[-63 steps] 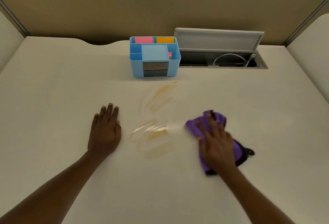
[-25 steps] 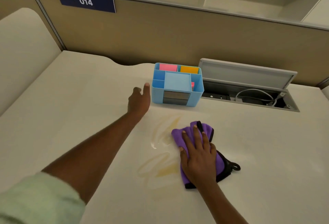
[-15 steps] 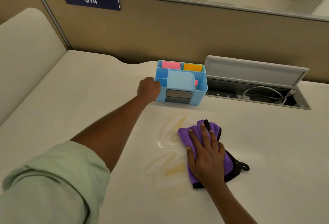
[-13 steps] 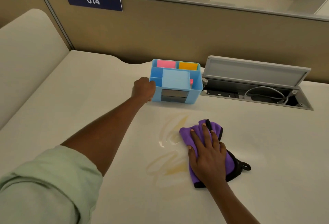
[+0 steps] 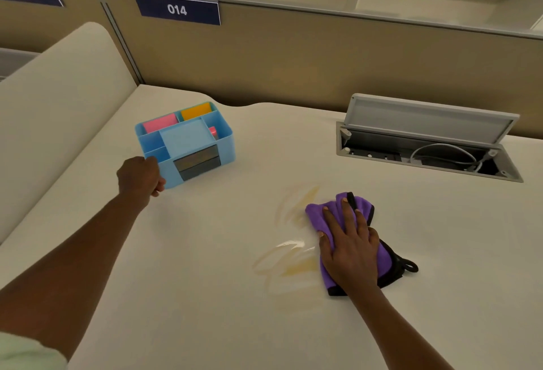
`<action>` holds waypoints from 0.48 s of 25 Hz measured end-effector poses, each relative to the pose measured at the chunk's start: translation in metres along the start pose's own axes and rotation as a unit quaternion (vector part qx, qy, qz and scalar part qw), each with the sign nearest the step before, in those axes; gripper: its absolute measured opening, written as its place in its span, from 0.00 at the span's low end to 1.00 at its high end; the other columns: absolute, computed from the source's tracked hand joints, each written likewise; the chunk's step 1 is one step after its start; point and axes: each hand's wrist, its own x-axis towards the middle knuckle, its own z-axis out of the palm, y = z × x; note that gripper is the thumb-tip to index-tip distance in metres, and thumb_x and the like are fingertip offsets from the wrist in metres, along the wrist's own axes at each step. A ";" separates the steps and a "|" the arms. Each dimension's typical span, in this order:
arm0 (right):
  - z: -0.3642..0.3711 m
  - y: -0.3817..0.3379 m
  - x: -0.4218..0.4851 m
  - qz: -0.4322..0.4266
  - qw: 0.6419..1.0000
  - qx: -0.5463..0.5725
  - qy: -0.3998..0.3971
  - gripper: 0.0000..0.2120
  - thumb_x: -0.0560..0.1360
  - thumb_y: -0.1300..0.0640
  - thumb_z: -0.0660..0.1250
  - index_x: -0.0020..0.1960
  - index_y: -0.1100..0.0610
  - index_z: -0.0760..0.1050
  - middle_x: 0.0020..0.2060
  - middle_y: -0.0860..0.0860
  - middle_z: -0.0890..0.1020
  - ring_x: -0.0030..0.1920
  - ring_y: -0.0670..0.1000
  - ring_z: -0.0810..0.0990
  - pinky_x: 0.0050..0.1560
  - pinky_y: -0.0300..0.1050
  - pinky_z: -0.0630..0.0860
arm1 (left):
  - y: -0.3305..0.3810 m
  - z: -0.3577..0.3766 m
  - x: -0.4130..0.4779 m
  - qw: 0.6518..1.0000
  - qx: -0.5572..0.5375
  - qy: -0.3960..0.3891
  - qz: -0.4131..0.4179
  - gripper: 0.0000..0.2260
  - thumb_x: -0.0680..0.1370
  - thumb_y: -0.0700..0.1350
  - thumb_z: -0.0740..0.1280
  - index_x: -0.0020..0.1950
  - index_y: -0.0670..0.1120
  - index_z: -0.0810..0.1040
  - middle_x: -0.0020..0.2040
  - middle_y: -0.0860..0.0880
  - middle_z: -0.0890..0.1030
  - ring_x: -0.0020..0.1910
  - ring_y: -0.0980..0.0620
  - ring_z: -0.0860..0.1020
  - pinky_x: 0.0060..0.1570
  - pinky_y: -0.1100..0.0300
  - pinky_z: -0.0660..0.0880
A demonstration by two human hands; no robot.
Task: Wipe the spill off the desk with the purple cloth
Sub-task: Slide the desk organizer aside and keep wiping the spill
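Note:
A brownish spill (image 5: 289, 258) streaks the cream desk (image 5: 205, 296) in two patches, one near the middle and a fainter one just behind it. The purple cloth (image 5: 332, 212), edged in black with a loop, lies at the spill's right side. My right hand (image 5: 351, 247) presses flat on the cloth, fingers spread. My left hand (image 5: 141, 177) grips the near left corner of the blue desk organiser (image 5: 188, 142), which sits turned at an angle on the left half of the desk.
An open cable hatch (image 5: 423, 137) with a raised grey lid and white cables is sunk into the desk at the back right. A tan partition (image 5: 293, 55) labelled 014 runs along the back. A cream side panel (image 5: 58, 99) rises at the left.
My left hand reached forward, took hold of the blue organiser and dragged it left, away from the spill, turning it. My right hand stayed pressed on the cloth at the spill's right side.

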 end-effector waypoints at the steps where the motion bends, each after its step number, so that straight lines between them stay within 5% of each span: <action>1: -0.001 0.000 0.001 0.000 1.000 -0.001 -0.002 0.31 0.81 0.38 0.46 0.83 0.44 0.53 0.84 0.51 0.50 0.83 0.60 0.53 0.78 0.65 0.56 | -0.002 -0.004 0.000 1.000 -0.003 0.004 -0.005 0.19 0.78 0.47 0.57 0.58 0.34 0.77 0.34 0.41 0.80 0.28 0.45 0.77 0.26 0.57 0.75; 4: -0.004 -0.001 -0.001 0.002 1.000 0.004 -0.007 0.31 0.82 0.38 0.46 0.83 0.45 0.52 0.84 0.52 0.50 0.83 0.61 0.53 0.78 0.66 0.56 | -0.013 -0.007 -0.020 0.996 0.000 0.088 -0.010 0.26 0.80 0.60 0.56 0.58 0.38 0.75 0.44 0.40 0.81 0.36 0.41 0.79 0.35 0.53 0.76; 6: -0.002 0.000 -0.008 0.003 1.000 0.000 -0.011 0.31 0.82 0.37 0.45 0.83 0.45 0.53 0.84 0.52 0.51 0.82 0.62 0.54 0.77 0.66 0.58 | -0.036 0.006 -0.057 0.987 0.017 0.143 0.075 0.23 0.80 0.62 0.57 0.55 0.42 0.73 0.49 0.39 0.81 0.45 0.39 0.80 0.45 0.48 0.76; 9: -0.004 0.011 0.000 -0.004 1.000 -0.012 -0.028 0.31 0.82 0.37 0.46 0.83 0.44 0.55 0.84 0.52 0.53 0.81 0.63 0.57 0.75 0.67 0.62 | -0.069 0.042 -0.115 0.921 0.128 -0.032 0.366 0.18 0.80 0.56 0.57 0.56 0.45 0.78 0.52 0.43 0.81 0.50 0.44 0.78 0.51 0.47 0.76; 12: -0.012 0.027 0.049 0.013 1.000 -0.018 -0.010 0.28 0.84 0.39 0.48 0.82 0.45 0.56 0.84 0.53 0.54 0.81 0.64 0.56 0.75 0.69 0.63 | -0.071 0.080 -0.111 0.825 0.284 -0.129 0.472 0.23 0.82 0.53 0.55 0.72 0.45 0.74 0.72 0.43 0.75 0.70 0.43 0.73 0.68 0.46 0.68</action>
